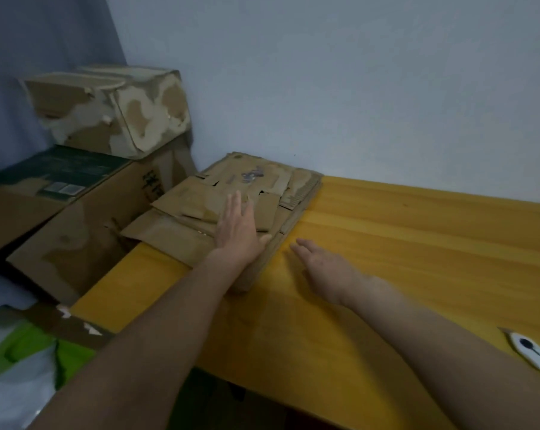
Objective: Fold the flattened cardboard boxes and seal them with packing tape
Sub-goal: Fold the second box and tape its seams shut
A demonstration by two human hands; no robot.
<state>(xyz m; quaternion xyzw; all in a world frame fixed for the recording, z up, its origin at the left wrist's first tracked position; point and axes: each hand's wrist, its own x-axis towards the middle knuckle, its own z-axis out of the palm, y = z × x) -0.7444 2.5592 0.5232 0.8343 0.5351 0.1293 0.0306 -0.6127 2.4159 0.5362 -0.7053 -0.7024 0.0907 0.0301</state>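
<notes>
Left hand (239,226) flat, fingers straight, pressed on top of the flattened boxes (231,206), probably to steady the stack before peeling one off. Right hand (323,265) open, gripping nothing, low over the yellow table (417,243) just beside the stack's near edge. Stack piled at the table's far left corner against the wall.

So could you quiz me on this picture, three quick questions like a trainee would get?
1. True or false: the left hand lies flat on the stack of flattened boxes.
2. Where is the right hand? A) holding tape B) open over the yellow table C) on the stack
3. Fill in: the worn box on the left sits on a larger ___.

Key: 1 true; 2 B; 3 box.
</notes>
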